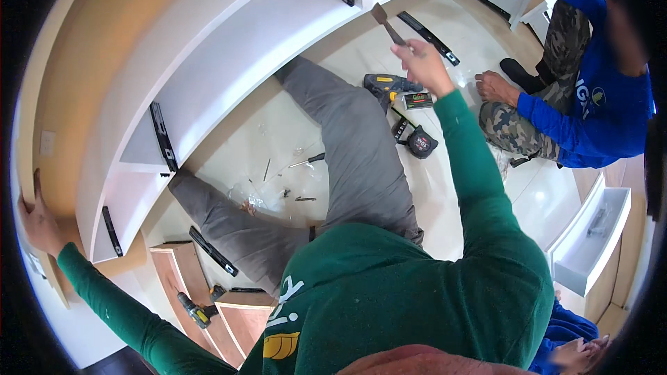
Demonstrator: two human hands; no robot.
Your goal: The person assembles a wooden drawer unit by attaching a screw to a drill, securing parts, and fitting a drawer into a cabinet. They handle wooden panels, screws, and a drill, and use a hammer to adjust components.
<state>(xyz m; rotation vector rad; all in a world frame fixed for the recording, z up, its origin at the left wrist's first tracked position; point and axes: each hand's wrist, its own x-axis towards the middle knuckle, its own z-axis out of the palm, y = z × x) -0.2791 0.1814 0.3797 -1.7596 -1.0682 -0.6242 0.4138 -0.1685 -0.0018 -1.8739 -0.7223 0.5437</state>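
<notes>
My right hand (424, 66) is raised over the floor, closed round the handle of a dark brown tool (379, 15) with a broad, flat end. Its exact kind is hard to make out. That end points toward the lower edge of a long white cabinet (229, 35). At far left my left hand (43, 226) grips the edge of a tall, pale panel (33, 125), part of its fingers hidden. Black drawer slides (164, 137) sit fixed inside the cabinet's compartments. Below my right hand lie a yellow-and-black drill (392, 85), a small box (417, 101) and a black tape measure (421, 143).
Between my legs (361, 146) lie a screwdriver (307, 160), small hardware and clear plastic. Loose slides (429, 38) rest on the floor. A co-worker in blue (590, 111) sits at right, near a white drawer (590, 239). Another drill (196, 310) lies by wooden boxes (182, 271).
</notes>
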